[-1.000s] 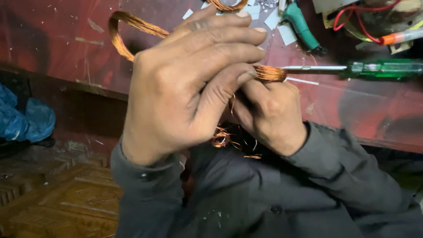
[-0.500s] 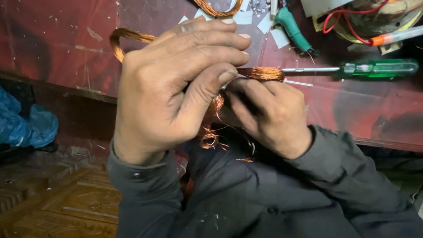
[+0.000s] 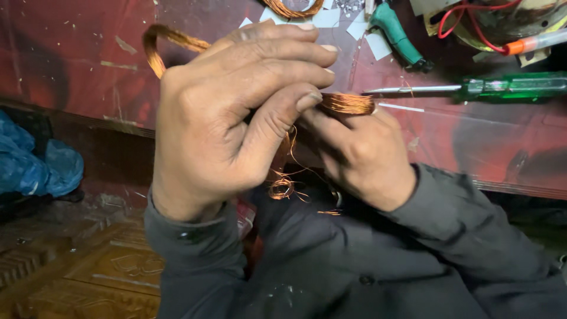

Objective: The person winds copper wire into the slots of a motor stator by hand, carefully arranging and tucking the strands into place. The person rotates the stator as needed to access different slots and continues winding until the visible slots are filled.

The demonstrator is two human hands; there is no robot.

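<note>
both hands, i see, still pinch the copper wire coil (image 3: 345,104): left hand (image 3: 236,118) over it, right hand (image 3: 363,156) beneath; green screwdriver (image 3: 472,88) unmoved on the worktop (image 3: 449,142).

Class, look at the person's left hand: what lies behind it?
Behind the left hand, a copper wire coil pokes out on both sides, over the red bench. Its middle stretch is covered by the fingers.
</note>
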